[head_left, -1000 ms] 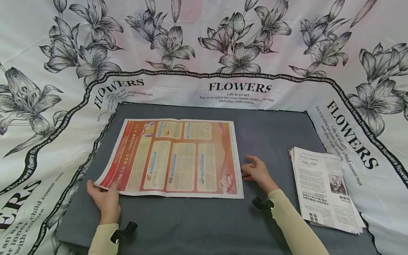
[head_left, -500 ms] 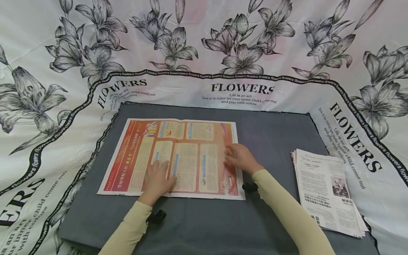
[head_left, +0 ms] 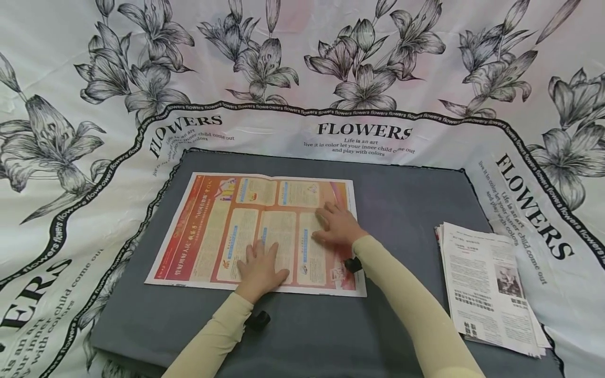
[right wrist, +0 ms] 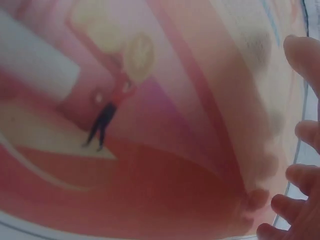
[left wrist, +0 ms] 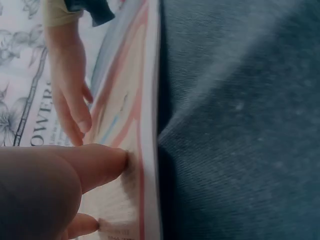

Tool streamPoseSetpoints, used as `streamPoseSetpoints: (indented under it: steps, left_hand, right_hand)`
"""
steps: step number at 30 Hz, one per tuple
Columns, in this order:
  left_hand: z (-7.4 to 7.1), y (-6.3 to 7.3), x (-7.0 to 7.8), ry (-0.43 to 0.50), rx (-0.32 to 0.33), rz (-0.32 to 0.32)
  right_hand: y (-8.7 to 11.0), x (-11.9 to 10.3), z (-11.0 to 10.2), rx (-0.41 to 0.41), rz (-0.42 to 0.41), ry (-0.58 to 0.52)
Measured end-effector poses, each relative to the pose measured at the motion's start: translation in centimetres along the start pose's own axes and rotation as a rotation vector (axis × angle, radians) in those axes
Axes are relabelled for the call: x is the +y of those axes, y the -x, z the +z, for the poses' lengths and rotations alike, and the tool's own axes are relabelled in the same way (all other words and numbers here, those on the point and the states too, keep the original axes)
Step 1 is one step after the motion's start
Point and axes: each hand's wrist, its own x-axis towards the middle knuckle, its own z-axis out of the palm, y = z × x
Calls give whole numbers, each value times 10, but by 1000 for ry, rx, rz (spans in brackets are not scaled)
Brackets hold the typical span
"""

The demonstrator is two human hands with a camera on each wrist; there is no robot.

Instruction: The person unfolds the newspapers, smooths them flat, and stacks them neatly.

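Observation:
A red and orange newspaper (head_left: 203, 231) with pale text panels lies flat on the dark grey table. My left hand (head_left: 261, 269) rests on its lower middle, fingers spread; in the left wrist view the thumb and a fingertip touch the paper near its white edge. Over the right part of the sheet is my right hand (head_left: 339, 224), fingers stretched to the left. In the right wrist view its fingertips (right wrist: 305, 177) hover close above the paper, their shadows falling on it. Neither hand grips anything.
To the right, a stack of black-and-white newspapers (head_left: 487, 289) lies slightly fanned near the table's edge. The grey table (head_left: 302, 336) is bordered by white cloth (head_left: 264, 126) printed with flowers and lettering.
My left hand has left the sheet's lower left corner and moved right onto its middle. The right hand has come from beside the right edge onto the paper. The newspaper lies flatter.

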Motion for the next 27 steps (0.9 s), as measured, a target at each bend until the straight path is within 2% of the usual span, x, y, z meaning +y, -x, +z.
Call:
streamPoseSetpoints:
  steps: [8, 16, 22, 27]
  left_hand:
    - [5, -2, -2, 5, -9, -13]
    - [-3, -12, -10, 38, -45, -30]
    - [-10, -34, -15, 32, -70, -96]
    - [-19, -55, -12, 62, -91, -158]
  right_hand:
    - [12, 6, 9, -72, 53, 43]
    - [39, -5, 4, -146, 114, 47]
    - [65, -16, 9, -150, 110, 59]
    - [87, -29, 13, -109, 94, 84]
